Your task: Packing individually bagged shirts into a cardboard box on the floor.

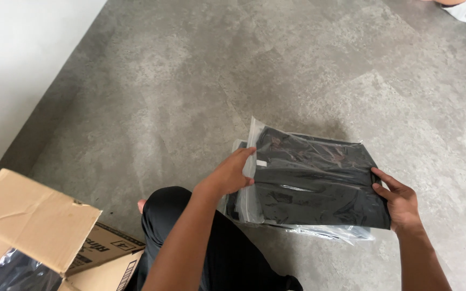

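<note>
I have both hands closed on a clear bagged black garment [314, 183], left hand [232, 173] at its sealed edge, right hand [400, 202] at the far side, over more bags (floor [190, 81] below), squaring the stack.

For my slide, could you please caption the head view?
Both hands, left hand and right hand, grip a bagged black garment above a grey floor.
</note>
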